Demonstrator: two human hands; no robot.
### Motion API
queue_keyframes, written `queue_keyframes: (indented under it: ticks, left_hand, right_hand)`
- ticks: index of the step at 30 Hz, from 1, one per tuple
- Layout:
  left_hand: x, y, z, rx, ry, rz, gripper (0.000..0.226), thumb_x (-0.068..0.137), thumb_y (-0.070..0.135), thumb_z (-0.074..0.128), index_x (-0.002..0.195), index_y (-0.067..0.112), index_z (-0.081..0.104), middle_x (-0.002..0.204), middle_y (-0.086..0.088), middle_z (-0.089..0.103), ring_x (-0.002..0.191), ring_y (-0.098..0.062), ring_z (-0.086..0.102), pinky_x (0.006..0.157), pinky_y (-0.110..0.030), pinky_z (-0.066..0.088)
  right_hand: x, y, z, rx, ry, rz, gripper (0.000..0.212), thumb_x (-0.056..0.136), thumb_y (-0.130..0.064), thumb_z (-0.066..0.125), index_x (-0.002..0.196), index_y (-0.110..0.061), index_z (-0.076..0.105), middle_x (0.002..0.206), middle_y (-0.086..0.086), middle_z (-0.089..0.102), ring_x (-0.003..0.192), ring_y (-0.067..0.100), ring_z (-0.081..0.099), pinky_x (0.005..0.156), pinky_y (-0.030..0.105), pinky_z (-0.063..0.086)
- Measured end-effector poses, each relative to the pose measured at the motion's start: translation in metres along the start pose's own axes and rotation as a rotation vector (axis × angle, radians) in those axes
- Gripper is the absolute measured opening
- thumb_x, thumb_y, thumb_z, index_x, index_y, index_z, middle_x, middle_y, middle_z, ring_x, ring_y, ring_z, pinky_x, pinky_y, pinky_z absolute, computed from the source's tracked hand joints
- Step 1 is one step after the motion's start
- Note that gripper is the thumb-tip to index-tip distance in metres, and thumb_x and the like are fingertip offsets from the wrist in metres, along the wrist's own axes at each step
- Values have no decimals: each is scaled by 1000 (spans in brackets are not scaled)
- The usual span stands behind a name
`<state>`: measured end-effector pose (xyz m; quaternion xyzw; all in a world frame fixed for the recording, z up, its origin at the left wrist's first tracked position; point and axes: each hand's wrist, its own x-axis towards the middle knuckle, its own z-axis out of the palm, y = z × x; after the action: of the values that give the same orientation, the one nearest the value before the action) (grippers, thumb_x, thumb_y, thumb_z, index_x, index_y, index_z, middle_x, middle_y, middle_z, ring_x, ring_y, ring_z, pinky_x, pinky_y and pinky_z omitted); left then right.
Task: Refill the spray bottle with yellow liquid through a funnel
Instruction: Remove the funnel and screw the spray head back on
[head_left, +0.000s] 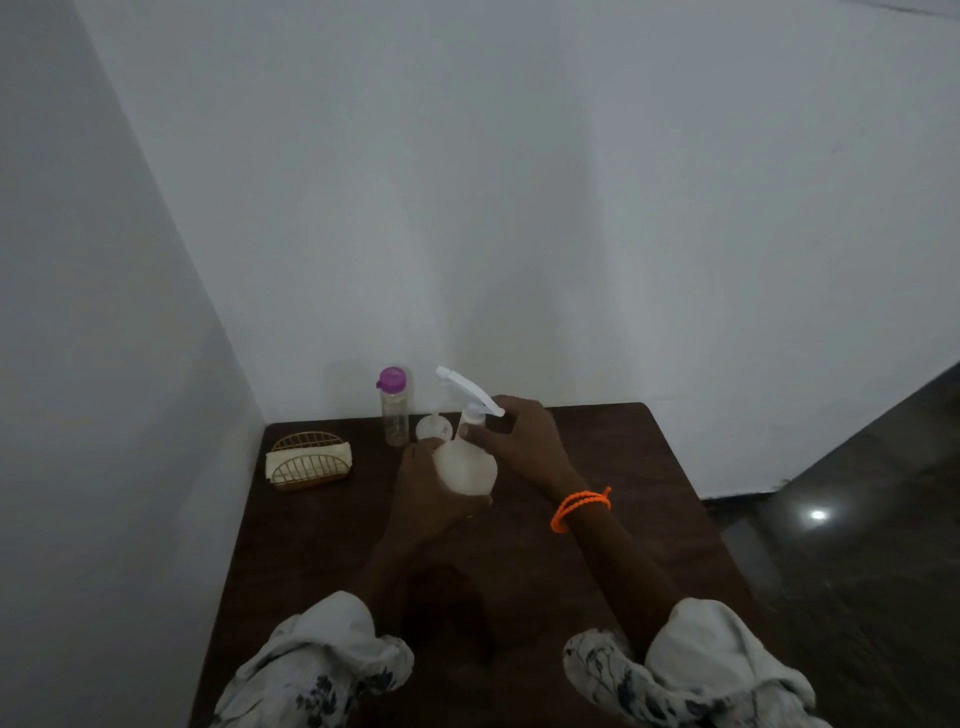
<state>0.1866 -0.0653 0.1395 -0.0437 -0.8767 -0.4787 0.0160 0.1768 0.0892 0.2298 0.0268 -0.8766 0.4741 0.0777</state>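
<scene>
The spray bottle (466, 467) is being held above the middle of a dark wooden table (623, 519), tilted so that its white trigger head (467, 391) is leaning away toward the wall. Its rounded, pale body is being gripped by the left hand (431, 493), whose fingers are being wrapped around the lower left side of the body. The neck, just beneath the trigger head, is being grasped by the right hand (524, 441), with the thumb and fingers being curled about the collar. Whether the head is being screwed on or off cannot be told. An orange corded band (581, 508) is being worn on the right wrist, and both forearms are being shown bare below pushed-up pale sleeves (332, 654) with a dark floral print. Behind the bottle, near the table's far edge, a clear bottle with a purple cap (393, 408) is being kept upright, and just beside it, partly hidden by the spray bottle, a small whitish object (432, 427) is being seen; it is too dim to identify. At the far left corner of the table a gold wire holder (310, 462) is being used to keep a folded pale cloth (311, 460). The table is being set into a corner of white walls (519, 208), with a dark glossy floor (857, 571) lying to the right.
</scene>
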Motion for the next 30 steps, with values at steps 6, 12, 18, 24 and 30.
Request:
queue_keyframes:
  ticks: [6, 12, 18, 24, 30]
  left_hand:
    - [-9, -7, 13, -21, -8, -20, 104, 50, 40, 99, 135, 12, 47, 135, -6, 48, 123, -19, 47, 96, -31, 43]
    - [-6, -8, 16, -14, -10, -32, 102, 49, 42, 99, 132, 15, 47, 131, -2, 47, 115, -11, 44, 87, -27, 40]
    - [-5, -11, 18, 2, -22, -32, 101, 49, 45, 98, 132, 17, 46, 131, -1, 47, 114, -10, 44, 88, -26, 39]
    - [-6, -13, 21, 7, -51, -22, 102, 49, 47, 98, 131, 18, 46, 129, 2, 44, 114, -9, 40, 89, -26, 37]
    - [-4, -11, 22, 7, -54, -23, 101, 47, 47, 98, 129, 19, 47, 122, 8, 41, 110, -7, 42, 86, -25, 37]
  right_hand:
    - [-7, 10, 4, -7, 17, 26, 33, 72, -39, 87, 90, -19, 67, 80, -11, 67, 73, -2, 61, 64, 11, 44]
    - [-9, 18, 5, -32, 44, 23, 32, 73, -37, 87, 84, -14, 66, 74, -7, 64, 69, -2, 58, 61, 9, 41]
    - [-10, 24, 1, 49, -50, 45, 34, 77, -38, 83, 105, -22, 71, 96, -7, 72, 89, 4, 66, 76, 22, 54]
    - [-11, 24, -1, 26, 47, 41, 36, 70, -38, 88, 90, -16, 69, 83, -6, 69, 75, 0, 61, 65, 12, 46]
    - [-12, 26, 1, 30, 18, 26, 29, 75, -26, 86, 98, -16, 72, 88, -9, 71, 81, -2, 64, 69, 11, 44]
